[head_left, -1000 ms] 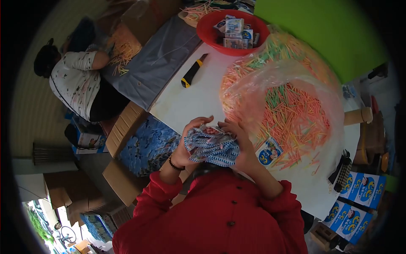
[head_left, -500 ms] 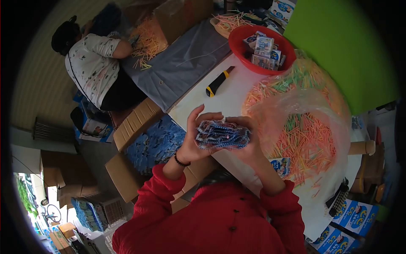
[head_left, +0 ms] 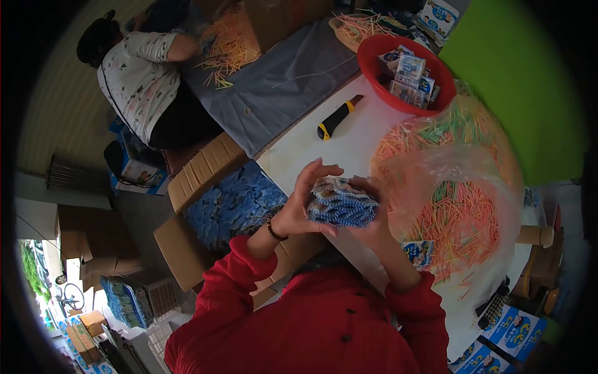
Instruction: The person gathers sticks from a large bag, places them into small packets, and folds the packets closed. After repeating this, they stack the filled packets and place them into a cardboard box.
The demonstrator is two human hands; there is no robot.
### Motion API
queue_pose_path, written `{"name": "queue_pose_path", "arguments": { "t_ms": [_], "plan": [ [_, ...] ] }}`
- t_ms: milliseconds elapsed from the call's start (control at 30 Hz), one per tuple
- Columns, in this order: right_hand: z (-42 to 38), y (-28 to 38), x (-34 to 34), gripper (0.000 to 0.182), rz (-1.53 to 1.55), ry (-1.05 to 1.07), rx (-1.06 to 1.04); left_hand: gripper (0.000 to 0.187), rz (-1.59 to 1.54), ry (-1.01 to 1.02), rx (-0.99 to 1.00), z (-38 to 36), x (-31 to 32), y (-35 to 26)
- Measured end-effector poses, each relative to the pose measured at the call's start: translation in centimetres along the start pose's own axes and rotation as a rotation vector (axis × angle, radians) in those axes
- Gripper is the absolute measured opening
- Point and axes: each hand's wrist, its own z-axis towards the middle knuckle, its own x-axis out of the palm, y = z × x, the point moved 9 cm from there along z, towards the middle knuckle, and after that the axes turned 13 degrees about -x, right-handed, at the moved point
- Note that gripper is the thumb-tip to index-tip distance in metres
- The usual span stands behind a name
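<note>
Between my two hands I grip a stack of small blue packets (head_left: pixel 344 202) with zigzag edges, held over the front of the white table (head_left: pixel 299 156). My left hand (head_left: pixel 303 199) closes on its left side, thumb below and fingers above. On the other side, my right hand (head_left: pixel 372 212) is wrapped round the stack's right end. To the lower left, an open cardboard box (head_left: pixel 205 165) holds many similar blue packets (head_left: pixel 233 199). A clear plastic bag (head_left: pixel 448 159) of thin pink, orange and green sticks (head_left: pixel 458 212) lies right of my hands, a single packet (head_left: pixel 418 252) beside it.
A black and yellow utility knife (head_left: pixel 339 117) lies on the table with its blade end toward the back. Behind it stands a red basin (head_left: pixel 367 62) with packets inside. At upper left a person (head_left: pixel 140 84) works by a heap of sticks (head_left: pixel 230 47). Printed boxes (head_left: pixel 514 330) sit lower right.
The stack has tilted, so its zigzag edges show more plainly, while both hands keep hold of it. My hands and the whole view have shifted slightly. The other person's arm has moved.
</note>
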Motion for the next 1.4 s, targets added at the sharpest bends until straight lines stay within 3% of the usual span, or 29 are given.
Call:
{"name": "queue_pose_path", "arguments": {
  "t_ms": [67, 133, 267, 333, 367, 433, 467, 500, 567, 600, 667, 700, 767, 800, 867, 900, 967, 1033, 1067, 1133, 1167, 1233, 1267, 1333, 1400],
  "plan": [
    [-1.1, -0.9, 0.0, 0.089, 0.035, 0.032, 0.014, 0.109, 0.009, -0.002, -0.099, -0.8, -0.8, 2.8],
    [-2.6, -4.4, 0.7, 0.084, -0.12, 0.165, 0.143, 0.098, 0.301, 0.144, -0.234, -1.4, -0.5, 6.6],
    [-1.3, -3.6, 0.5, 0.075, -0.213, 0.154, 0.043, 0.087, 0.081, 0.09, -0.271, -1.5, -0.7, 7.2],
    [-2.1, -5.4, 0.3, 0.069, -0.227, 0.23, 0.236, 0.095, 0.259, 0.094, -0.311, -1.2, -1.2, 5.9],
    [-2.2, -5.6, 0.7, 0.069, -0.196, 0.252, 0.232, 0.101, 0.409, 0.052, -0.255, -0.8, -1.4, 4.4],
    [-2.5, -6.4, 1.0, 0.066, -0.008, 0.138, 0.289, 0.11, 0.64, 0.004, -0.134, -0.1, -1.4, 1.0],
    [-3.3, -7.4, 1.0, 0.065, 0.2, 0.002, 0.418, 0.114, 0.718, 0.002, -0.064, 0.4, -1.0, -0.6],
    [-4.6, -8.6, 1.0, 0.064, 0.403, -0.129, 0.558, 0.106, 0.784, 0.035, -0.107, 0.7, -0.2, -0.7],
    [-6.4, -11.5, -0.4, 0.064, -0.148, 0.167, 0.39, 0.099, 0.86, 0.035, -0.18, 0.3, 0.9, 0.9],
    [-6.7, -10.5, 0.8, 0.064, -0.122, 0.195, 0.391, 0.087, 0.878, 0.055, -0.168, -0.2, 1.8, 1.8],
    [-6.3, -8.3, 0.4, 0.065, 0.175, -0.06, 0.47, 0.076, 0.903, 0.061, -0.16, -1.6, 2.0, 1.9],
    [-5.3, -6.3, 1.4, 0.065, 0.186, -0.045, 0.477, 0.066, 0.834, 0.01, -0.187, -2.5, 1.3, 0.3],
    [-3.6, -1.2, 4.4, 0.073, -0.13, 0.351, 0.367, 0.051, 0.68, -0.129, -0.207, -5.0, -1.4, -1.7],
    [-2.6, 0.1, 4.2, 0.073, -0.118, 0.36, 0.382, 0.047, 0.6, -0.218, -0.199, -6.3, -4.2, -2.7],
    [0.9, 6.0, 4.3, 0.082, -0.339, 0.368, -0.163, 0.046, 0.514, -0.426, -0.523, -10.2, -11.6, -4.8],
    [0.7, 5.7, 3.7, 0.082, -0.325, 0.374, -0.157, 0.049, 0.619, -0.546, -0.605, -13.3, -15.4, -5.5],
    [0.3, 4.7, 0.3, 0.084, -0.15, 0.251, -0.106, 0.052, 0.127, -0.707, -0.869, -19.4, -20.4, -5.5],
    [0.4, 5.1, -0.7, 0.082, -0.09, 0.227, -0.029, 0.059, -0.031, -0.72, -1.028, -26.3, -24.1, -3.0],
    [0.3, 4.8, -1.2, 0.08, -0.036, 0.203, 0.048, 0.059, -0.031, -0.727, -1.026, -27.7, -24.4, -2.6],
    [0.0, 4.8, -1.5, 0.078, -0.057, 0.211, 0.029, 0.063, 0.251, -0.648, -1.444, -32.0, -24.3, -0.5],
    [-0.1, 4.8, -1.5, 0.076, -0.084, 0.216, 0.019, 0.063, 0.251, -0.649, -1.445, -33.5, -24.5, 1.5],
    [-0.4, 4.7, -0.9, 0.075, -0.09, 0.221, -0.016, 0.064, 0.688, -0.412, -1.553, -36.6, -25.0, 6.8],
    [-0.5, 4.9, -0.7, 0.075, -0.098, 0.223, -0.055, 0.064, 0.687, -0.407, -1.551, -36.8, -25.1, 8.6],
    [-1.1, 5.3, -0.7, 0.075, -0.153, 0.267, -0.069, 0.066, 1.002, -0.27, -1.422, -35.6, -24.9, 11.0],
    [-1.1, 6.3, -1.3, 0.075, -0.22, 0.298, -0.089, 0.068, 0.987, -0.341, -1.354, -36.9, -24.5, 12.0]
  ]
}}
